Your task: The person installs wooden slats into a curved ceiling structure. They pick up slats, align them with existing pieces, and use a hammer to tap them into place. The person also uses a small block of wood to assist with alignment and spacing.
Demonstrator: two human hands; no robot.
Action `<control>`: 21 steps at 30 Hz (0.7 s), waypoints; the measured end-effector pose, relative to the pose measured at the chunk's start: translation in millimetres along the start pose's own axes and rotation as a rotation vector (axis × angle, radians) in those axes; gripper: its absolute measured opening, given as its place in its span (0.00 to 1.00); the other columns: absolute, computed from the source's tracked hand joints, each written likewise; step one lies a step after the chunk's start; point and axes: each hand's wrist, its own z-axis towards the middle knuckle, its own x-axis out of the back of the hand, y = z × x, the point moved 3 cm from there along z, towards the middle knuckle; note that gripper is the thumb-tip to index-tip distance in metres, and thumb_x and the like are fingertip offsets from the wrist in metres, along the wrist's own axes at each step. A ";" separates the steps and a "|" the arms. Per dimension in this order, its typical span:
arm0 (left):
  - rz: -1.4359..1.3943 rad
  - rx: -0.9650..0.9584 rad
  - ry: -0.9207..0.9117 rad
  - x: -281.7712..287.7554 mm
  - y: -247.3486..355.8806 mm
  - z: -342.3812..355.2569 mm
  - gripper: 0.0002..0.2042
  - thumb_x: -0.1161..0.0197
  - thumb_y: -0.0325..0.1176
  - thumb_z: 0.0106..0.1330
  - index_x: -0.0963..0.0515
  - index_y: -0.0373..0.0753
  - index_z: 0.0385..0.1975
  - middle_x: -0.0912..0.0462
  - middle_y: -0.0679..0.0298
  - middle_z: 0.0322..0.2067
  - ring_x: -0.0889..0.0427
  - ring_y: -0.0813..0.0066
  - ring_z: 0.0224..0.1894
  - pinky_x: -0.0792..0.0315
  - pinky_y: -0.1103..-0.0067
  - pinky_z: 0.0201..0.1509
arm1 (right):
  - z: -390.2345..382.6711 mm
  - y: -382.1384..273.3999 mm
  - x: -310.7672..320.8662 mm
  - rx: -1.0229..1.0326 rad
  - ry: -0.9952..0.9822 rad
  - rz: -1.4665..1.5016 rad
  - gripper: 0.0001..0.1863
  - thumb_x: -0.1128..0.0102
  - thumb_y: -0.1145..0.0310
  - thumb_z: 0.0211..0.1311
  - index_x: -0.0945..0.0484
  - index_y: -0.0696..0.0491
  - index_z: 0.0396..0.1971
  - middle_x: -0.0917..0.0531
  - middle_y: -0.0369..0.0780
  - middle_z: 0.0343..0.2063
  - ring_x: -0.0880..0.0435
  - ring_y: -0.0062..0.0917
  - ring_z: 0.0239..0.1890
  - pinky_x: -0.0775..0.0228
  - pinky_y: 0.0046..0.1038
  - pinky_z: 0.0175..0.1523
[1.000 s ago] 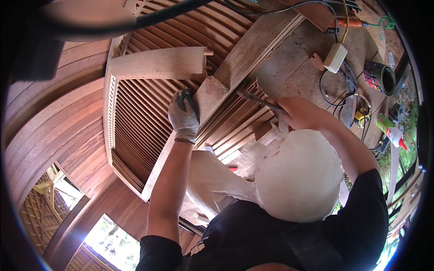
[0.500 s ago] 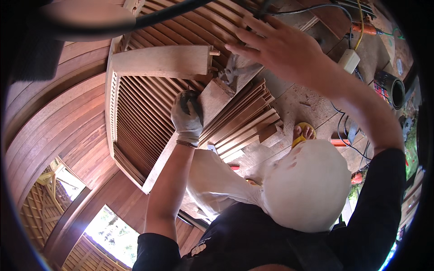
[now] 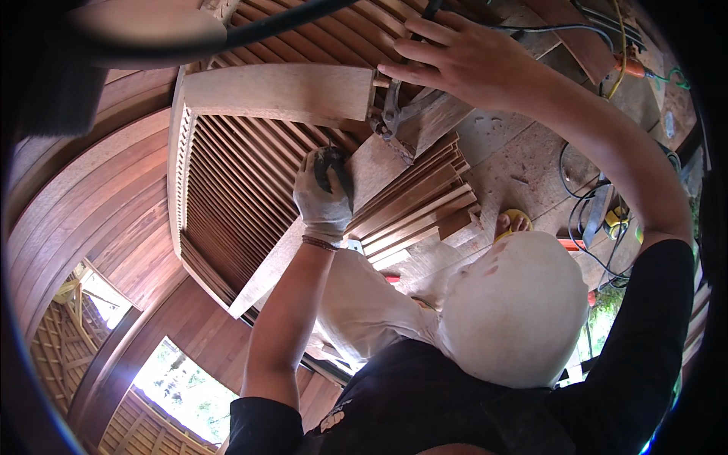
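Observation:
A slatted wooden panel [image 3: 235, 182] with a pale frame leans before me. My left hand [image 3: 324, 193], in a white glove with dark finger parts, is closed around the frame's wooden rail [image 3: 269, 277]. A short curved wooden board [image 3: 280, 92] lies across the slats, a small peg sticking out of its right end. Beside that end sits a worn metal tool, clamp-like in shape [image 3: 390, 114]. My bare right hand [image 3: 451, 61] reaches over it with fingers spread, close to a black rod-like piece [image 3: 432, 9]; its thumb is hidden.
Thin wooden strips [image 3: 425, 189] are stacked beside the rail. Black cables [image 3: 584, 205] trail over the dusty floor at right, with an orange plug [image 3: 631, 68] farther off. My raised knee [image 3: 516, 303] and sandalled foot [image 3: 514, 222] are close by. A curved plank wall [image 3: 114, 205] rises at left.
My right hand, blurred before, is steadier and has moved slightly up, nearer the black piece. The view has shifted, showing more of the metal tool. My left hand keeps its grip.

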 end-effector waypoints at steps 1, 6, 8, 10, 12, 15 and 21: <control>-0.025 0.021 -0.017 -0.5 -0.4 0.5 0.16 0.44 0.28 0.64 0.21 0.33 0.51 0.16 0.45 0.44 0.16 0.44 0.45 0.22 0.61 0.52 | 2.7 2.8 1.6 0.043 -0.028 0.019 0.41 0.34 0.62 0.60 0.38 0.41 0.75 0.30 0.36 0.69 0.35 0.31 0.73 0.42 0.35 0.77; -0.031 0.052 -0.052 0.2 2.0 2.8 0.16 0.44 0.27 0.64 0.21 0.33 0.51 0.16 0.46 0.43 0.16 0.44 0.45 0.22 0.61 0.52 | 4.3 2.5 -2.7 0.060 -0.237 -0.006 0.28 0.36 0.68 0.61 0.26 0.45 0.63 0.20 0.34 0.56 0.24 0.26 0.63 0.32 0.35 0.66; -0.041 0.028 -0.028 -1.8 -2.2 1.9 0.16 0.44 0.27 0.63 0.20 0.33 0.50 0.16 0.46 0.43 0.16 0.44 0.45 0.22 0.60 0.52 | -11.5 -8.0 -0.2 0.009 -0.210 0.017 0.24 0.36 0.68 0.61 0.23 0.49 0.58 0.17 0.36 0.50 0.19 0.30 0.56 0.28 0.35 0.61; -0.068 0.041 -0.046 -2.3 -5.2 1.1 0.16 0.45 0.27 0.63 0.20 0.34 0.50 0.16 0.46 0.43 0.16 0.44 0.45 0.22 0.60 0.52 | -27.8 -19.0 4.8 -0.082 -0.179 0.120 0.22 0.36 0.68 0.59 0.22 0.51 0.55 0.16 0.37 0.45 0.16 0.31 0.50 0.26 0.35 0.59; -0.116 0.074 -0.112 -2.7 -6.7 3.7 0.15 0.45 0.27 0.63 0.20 0.34 0.49 0.15 0.46 0.43 0.16 0.44 0.45 0.22 0.59 0.52 | -42.0 -27.4 13.2 -0.230 -0.149 0.299 0.22 0.34 0.68 0.56 0.23 0.50 0.52 0.17 0.37 0.42 0.15 0.30 0.43 0.29 0.33 0.59; -0.084 0.038 -0.045 0.1 -6.3 -0.7 0.15 0.45 0.28 0.63 0.20 0.34 0.49 0.15 0.46 0.42 0.16 0.44 0.44 0.22 0.59 0.51 | -51.3 -30.0 40.6 -0.458 -0.275 0.320 0.22 0.33 0.69 0.55 0.23 0.52 0.52 0.17 0.37 0.44 0.16 0.28 0.48 0.27 0.32 0.57; -0.127 0.079 -0.052 -3.1 -5.1 3.2 0.15 0.44 0.28 0.64 0.20 0.34 0.49 0.15 0.46 0.43 0.16 0.43 0.45 0.23 0.59 0.51 | -44.9 -14.9 31.1 -0.268 -0.174 0.199 0.29 0.35 0.68 0.59 0.24 0.49 0.63 0.19 0.34 0.51 0.20 0.28 0.58 0.23 0.27 0.56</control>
